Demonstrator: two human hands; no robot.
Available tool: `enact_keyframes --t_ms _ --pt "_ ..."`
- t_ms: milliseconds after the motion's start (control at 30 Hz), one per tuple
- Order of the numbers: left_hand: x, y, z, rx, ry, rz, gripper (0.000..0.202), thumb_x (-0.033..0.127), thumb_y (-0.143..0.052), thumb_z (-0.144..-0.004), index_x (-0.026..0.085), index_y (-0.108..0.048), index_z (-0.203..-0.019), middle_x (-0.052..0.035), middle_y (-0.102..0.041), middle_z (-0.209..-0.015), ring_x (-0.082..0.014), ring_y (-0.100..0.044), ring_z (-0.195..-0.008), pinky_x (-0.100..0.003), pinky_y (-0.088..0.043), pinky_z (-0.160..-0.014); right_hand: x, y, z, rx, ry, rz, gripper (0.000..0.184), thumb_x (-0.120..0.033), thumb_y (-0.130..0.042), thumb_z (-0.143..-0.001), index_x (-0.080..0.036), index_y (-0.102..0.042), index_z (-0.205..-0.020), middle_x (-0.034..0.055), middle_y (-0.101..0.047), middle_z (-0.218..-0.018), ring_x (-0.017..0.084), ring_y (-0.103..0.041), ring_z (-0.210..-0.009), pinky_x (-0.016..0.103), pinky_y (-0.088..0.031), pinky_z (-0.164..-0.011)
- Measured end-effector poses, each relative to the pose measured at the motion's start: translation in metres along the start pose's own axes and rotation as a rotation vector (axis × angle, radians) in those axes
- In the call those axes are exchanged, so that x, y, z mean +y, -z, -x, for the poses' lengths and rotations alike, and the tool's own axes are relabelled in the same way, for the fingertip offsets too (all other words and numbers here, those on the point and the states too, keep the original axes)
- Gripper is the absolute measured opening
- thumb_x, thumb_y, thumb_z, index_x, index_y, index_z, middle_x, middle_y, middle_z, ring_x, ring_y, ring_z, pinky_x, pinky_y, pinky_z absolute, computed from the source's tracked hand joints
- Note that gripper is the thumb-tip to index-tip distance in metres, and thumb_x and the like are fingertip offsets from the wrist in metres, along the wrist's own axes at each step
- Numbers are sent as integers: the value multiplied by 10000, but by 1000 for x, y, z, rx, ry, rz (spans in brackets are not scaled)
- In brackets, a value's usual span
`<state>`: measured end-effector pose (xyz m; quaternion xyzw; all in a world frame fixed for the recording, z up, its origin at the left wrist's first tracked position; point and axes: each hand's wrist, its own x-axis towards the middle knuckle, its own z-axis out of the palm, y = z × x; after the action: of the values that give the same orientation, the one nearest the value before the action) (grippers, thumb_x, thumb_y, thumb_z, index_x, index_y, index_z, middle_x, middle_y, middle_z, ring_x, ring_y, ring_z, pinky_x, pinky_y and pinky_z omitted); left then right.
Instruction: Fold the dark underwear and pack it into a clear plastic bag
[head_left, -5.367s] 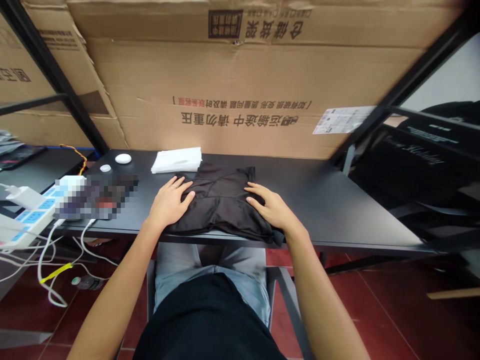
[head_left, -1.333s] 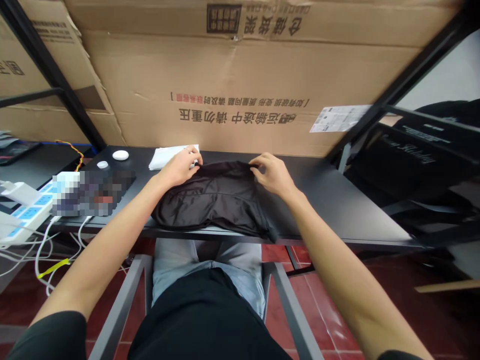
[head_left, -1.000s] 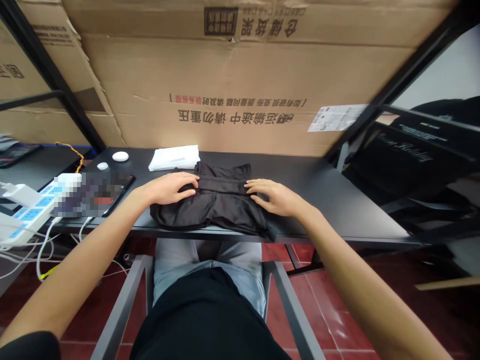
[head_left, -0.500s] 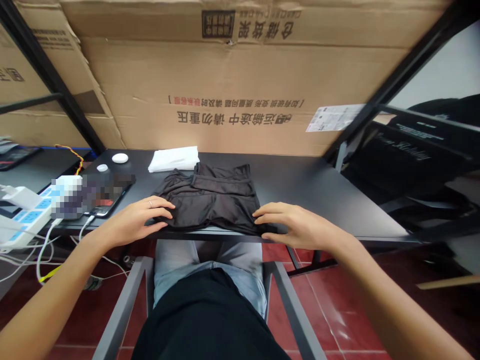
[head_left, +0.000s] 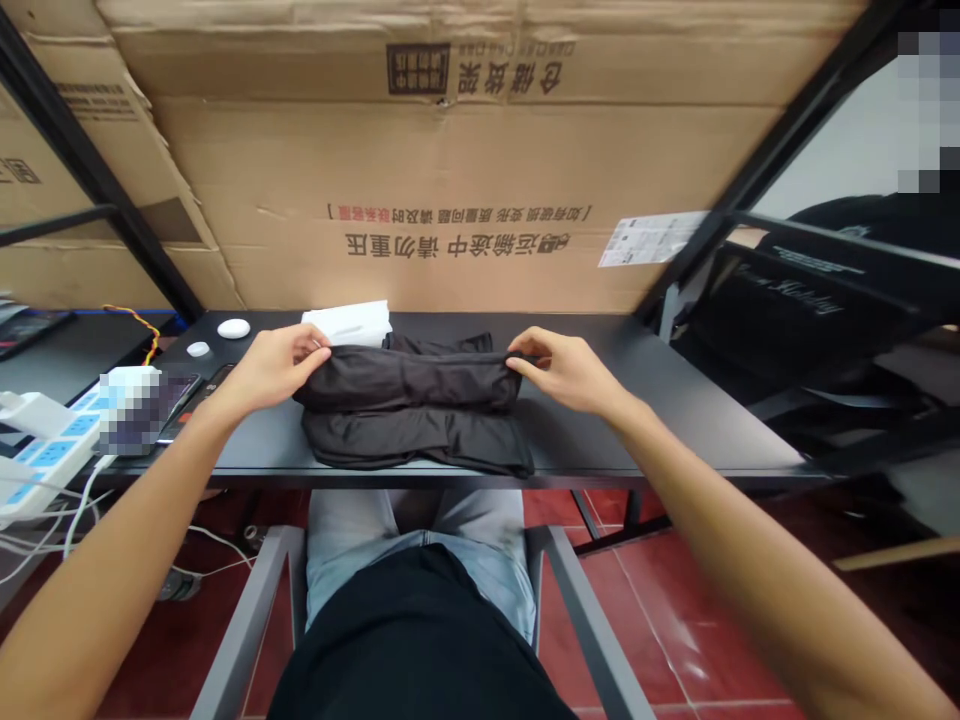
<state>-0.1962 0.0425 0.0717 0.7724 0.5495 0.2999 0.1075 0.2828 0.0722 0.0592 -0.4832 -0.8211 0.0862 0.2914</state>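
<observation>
A black cloth garment (head_left: 420, 435) lies on the dark desk in front of me, one layer lifted above the rest. My left hand (head_left: 281, 365) pinches the upper left corner of that layer between thumb and fingers. At the opposite end, my right hand (head_left: 555, 365) pinches the upper right corner. The edge is stretched between both hands, while the lower part rests flat near the desk's front edge. What kind of garment it is, I cannot tell. Behind it, a folded white cloth or sheet (head_left: 351, 322) is partly covered.
A large cardboard panel (head_left: 450, 160) stands behind the desk (head_left: 645, 420). To the left are a white power strip (head_left: 52, 450) with cables, phones (head_left: 196, 400), a white oval case (head_left: 233, 328) and a small white cap (head_left: 198, 349). A person in dark clothing sits at the right.
Both hands have moved away from me and now grip the cloth at its corners. The near layer has been raised and drawn toward the cardboard.
</observation>
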Motion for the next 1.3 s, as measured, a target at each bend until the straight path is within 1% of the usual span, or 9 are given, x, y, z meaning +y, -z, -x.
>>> enact_keyframes --t_ms 100,200,333,467,600,833,967,1067,1300 --pt "-3 -20 -21 135 32 -274 329 410 -611 -1025 237 -756 -1265 -117 -809 -1275 -323 -786 -1100 -478 -620 -1054 1 -15 -17 -23 96 258 207 -362 -713 -1039 -254 -817 -1181 153 -789 -1365 390 -755 -1221 568 -638 -1064" --pt "-11 -32 -12 121 -49 -288 357 415 -599 -1038 244 -751 -1311 -126 -749 -1386 -341 -734 -1257 -495 -596 -1131 -3 -24 -13 -29 298 351 283 -271 -602 -1100 -260 -836 -1257 160 -723 -1528 398 -679 -1403 612 -579 -1182" --pt "-32 -24 28 52 -194 -179 408 451 -605 -1061 250 -755 -1384 -114 -711 -1436 -324 -691 -1349 -499 -549 -1233 -8 -28 4 -155 533 272 357 -178 -538 -1108 -233 -855 -1264 141 -792 -1423 325 -761 -1276 527 -629 -1132" --pt "-49 -7 58 -57 -234 -241 507 389 -615 -1039 291 -714 -1526 -111 -639 -1591 -336 -630 -1464 -527 -497 -1292 -21 -31 6 -209 535 215 318 -173 -575 -1099 -210 -870 -1212 135 -846 -1282 303 -811 -1165 471 -673 -1059" --pt "-49 -6 64 -65 -159 -297 521 374 -588 -1035 294 -718 -1533 -105 -629 -1619 -315 -719 -1315 -481 -585 -1165 -52 -46 -5 -142 513 131 340 -232 -570 -1133 -227 -832 -1350 134 -793 -1459 313 -775 -1320 499 -636 -1175" --pt "-40 -11 57 33 -165 -291 366 305 -571 -1028 288 -850 -1263 -71 -715 -1516 -253 -774 -1111 -411 -623 -1028 -104 -98 -26 -230 664 34 445 -230 -513 -1168 -159 -689 -1570 166 -667 -1662 302 -632 -1555 535 -499 -1345" --pt "-21 0 42 161 -210 -229 328 298 -563 -1070 273 -869 -1184 -64 -767 -1414 -200 -768 -947 -389 -635 -993 -107 -112 -28 -276 651 35 420 -273 -545 -1172 -128 -720 -1526 195 -706 -1608 311 -651 -1537 529 -499 -1342" --pt "9 -2 19 253 -272 -172 299 268 -582 -1077 266 -863 -1179 -60 -783 -1375 -218 -781 -1071 -385 -642 -1032 -103 -103 -25 -266 648 1 391 -271 -555 -1162 -153 -754 -1477 186 -727 -1580 318 -676 -1505 553 -508 -1332" --pt "88 -70 -33 171 -424 -68 335 175 -534 -1095 257 -828 -1234 -66 -767 -1434 -244 -761 -1280 -408 -619 -1144 -82 -63 -8 146 344 -206 298 -214 -575 -1106 -258 -826 -1260 94 -845 -1319 288 -792 -1265 521 -636 -1170"
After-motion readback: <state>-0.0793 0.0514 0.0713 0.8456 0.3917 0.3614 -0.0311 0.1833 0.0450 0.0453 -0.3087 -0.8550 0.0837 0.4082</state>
